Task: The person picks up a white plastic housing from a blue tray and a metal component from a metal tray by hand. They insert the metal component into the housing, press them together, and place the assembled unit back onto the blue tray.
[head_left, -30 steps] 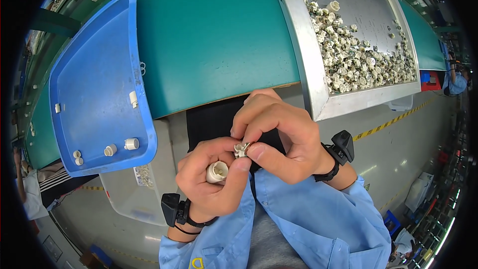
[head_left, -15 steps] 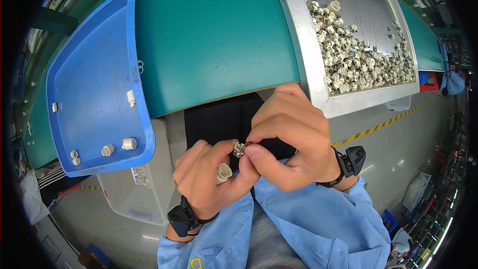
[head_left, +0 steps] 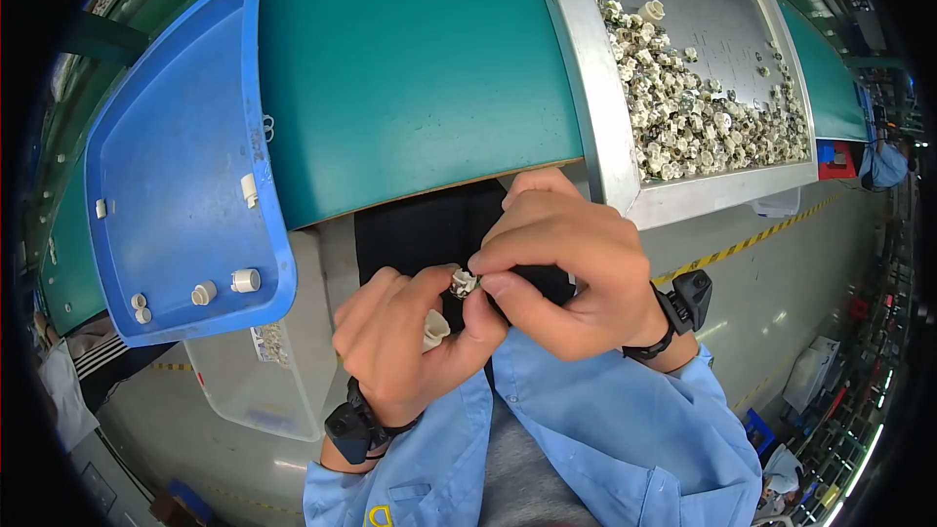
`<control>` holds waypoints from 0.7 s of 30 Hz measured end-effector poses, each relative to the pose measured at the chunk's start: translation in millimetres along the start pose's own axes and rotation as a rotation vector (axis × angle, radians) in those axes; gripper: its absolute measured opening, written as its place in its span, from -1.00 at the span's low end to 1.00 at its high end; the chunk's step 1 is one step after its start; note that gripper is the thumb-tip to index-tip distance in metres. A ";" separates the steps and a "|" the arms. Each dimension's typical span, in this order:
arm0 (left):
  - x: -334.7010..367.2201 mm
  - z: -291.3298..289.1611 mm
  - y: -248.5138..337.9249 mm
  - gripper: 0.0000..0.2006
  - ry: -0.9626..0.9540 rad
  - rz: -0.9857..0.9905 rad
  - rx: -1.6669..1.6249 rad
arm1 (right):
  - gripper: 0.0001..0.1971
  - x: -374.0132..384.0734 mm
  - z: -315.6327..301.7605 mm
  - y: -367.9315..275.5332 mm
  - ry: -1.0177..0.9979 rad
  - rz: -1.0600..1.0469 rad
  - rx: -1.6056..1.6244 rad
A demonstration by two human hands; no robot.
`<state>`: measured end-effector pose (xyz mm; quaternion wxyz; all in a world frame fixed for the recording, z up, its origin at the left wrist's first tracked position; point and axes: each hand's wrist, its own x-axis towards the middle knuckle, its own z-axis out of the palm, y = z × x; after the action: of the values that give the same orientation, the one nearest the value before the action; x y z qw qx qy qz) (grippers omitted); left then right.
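My left hand (head_left: 395, 346) is closed, with thumb and forefinger pinching a small white-and-metal fitting (head_left: 463, 282). Lower in the same hand, a white plastic sleeve (head_left: 435, 330) is tucked between the curled fingers and the thumb base. My right hand (head_left: 581, 268) is closed in a pinch, its thumb and forefinger tips right beside the fitting. Whatever lies between those right fingertips is too small and covered to make out. Both hands are above my lap, just off the near edge of the green worktop (head_left: 420, 88).
To the left, a blue tray (head_left: 185, 166) carries several white plastic sleeves, some near its front rim. A metal-framed tray (head_left: 717, 15) at the right holds a heap of small white-and-metal fittings. Below the blue tray stands a clear plastic bin (head_left: 259, 400).
The right fingertips have shifted slightly left and up around the fitting, and the dark reddish piece seen between them earlier no longer shows. The left hand still holds the fitting and sleeve.
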<state>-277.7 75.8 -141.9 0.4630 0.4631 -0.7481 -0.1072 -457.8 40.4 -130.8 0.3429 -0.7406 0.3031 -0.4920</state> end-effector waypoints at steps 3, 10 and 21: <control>2.4 0.5 3.1 -0.81 -0.019 -0.089 -0.136 | -0.80 -2.3 8.3 6.2 0.066 -0.135 -0.070; -0.1 -1.3 3.1 -0.85 0.015 -0.263 -0.373 | -0.73 -4.7 14.2 5.0 0.084 0.000 0.113; -13.5 8.5 -2.1 -0.75 0.022 -0.054 -0.224 | -0.66 -12.1 15.3 -2.9 0.045 0.085 0.108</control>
<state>-281.3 83.1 -155.9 0.5170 0.4297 -0.7134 -0.1976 -447.1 54.8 -139.0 0.3959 -0.6962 0.3152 -0.5091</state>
